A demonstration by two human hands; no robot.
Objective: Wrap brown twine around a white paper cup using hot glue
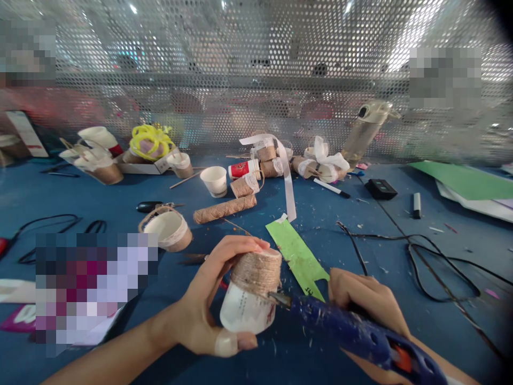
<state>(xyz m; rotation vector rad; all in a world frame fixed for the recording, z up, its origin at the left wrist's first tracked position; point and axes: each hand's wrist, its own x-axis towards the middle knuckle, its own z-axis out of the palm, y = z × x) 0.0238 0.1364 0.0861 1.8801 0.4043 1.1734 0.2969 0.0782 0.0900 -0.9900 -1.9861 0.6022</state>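
Observation:
My left hand grips a white paper cup between thumb and fingers. The cup is tilted, and brown twine is wound around part of its wall. A plaster wraps the thumb. In my right hand is a blue glue gun, its metal nozzle at the lower edge of the twine, touching or very close to the cup. Part of my right hand is hidden behind the glue gun. A green paper strip lies just beyond the cup.
A twine-wrapped cup with a handle and a roll of twine lie beyond my left hand. Scissors lie beside it. Several finished cups, a bottle and a white ribbon stand farther back. A black cable loops at right.

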